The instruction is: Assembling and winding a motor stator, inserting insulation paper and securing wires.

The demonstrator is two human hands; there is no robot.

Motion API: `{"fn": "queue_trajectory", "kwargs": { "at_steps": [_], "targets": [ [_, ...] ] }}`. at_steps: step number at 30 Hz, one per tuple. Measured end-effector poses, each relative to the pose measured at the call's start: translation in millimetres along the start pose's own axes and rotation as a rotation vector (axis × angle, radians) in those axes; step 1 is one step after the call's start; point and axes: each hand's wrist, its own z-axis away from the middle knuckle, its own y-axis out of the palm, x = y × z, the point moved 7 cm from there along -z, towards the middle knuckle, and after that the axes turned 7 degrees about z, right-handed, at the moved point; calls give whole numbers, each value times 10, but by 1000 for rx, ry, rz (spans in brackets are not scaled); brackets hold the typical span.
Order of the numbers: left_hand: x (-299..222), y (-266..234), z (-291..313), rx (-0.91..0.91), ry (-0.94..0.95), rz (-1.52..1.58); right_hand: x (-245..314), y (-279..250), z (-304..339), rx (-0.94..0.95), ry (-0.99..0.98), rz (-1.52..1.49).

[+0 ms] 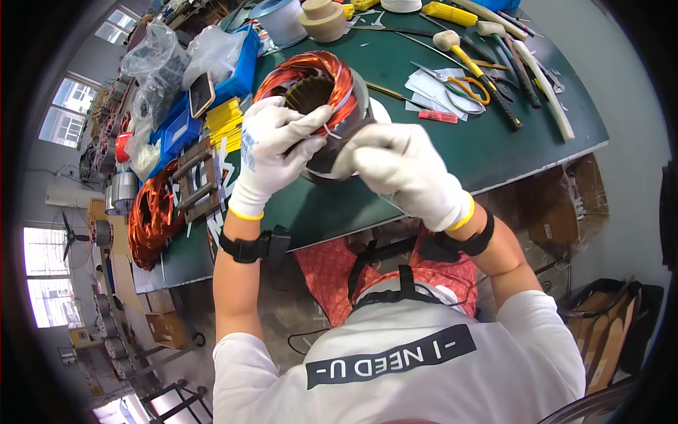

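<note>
A motor stator (308,93) stands on the green table, its orange-red copper winding (341,95) bulging in a ring above the core. My left hand (272,145), in a white glove, grips the near left side of the winding with fingers and thumb curled. By its fingertips a short white strip (332,133) sticks out from the winding. My right hand (395,162), gloved too, is at the stator's near right side, its fingers curled closed and slightly blurred. Whatever those fingers hold is too hidden to name.
Loose copper coils (150,215) lie left beside a metal-and-wood frame (198,180). Yellow strips (224,124) and blue bins (176,131) stand near them. Scissors (459,88), white paper pieces, a red cutter (438,116) and mallets (446,41) lie right. Spools (321,20) stand at the back.
</note>
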Motion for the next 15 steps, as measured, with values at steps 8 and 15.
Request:
{"fn": "queue_trajectory", "kwargs": {
  "at_steps": [8,15],
  "targets": [
    [227,-87,-66,139,-298,170,-185,100,-133,61,-144,142],
    [39,30,-30,75,-204,-47,209,26,-39,179,-257,453]
  ]
}}
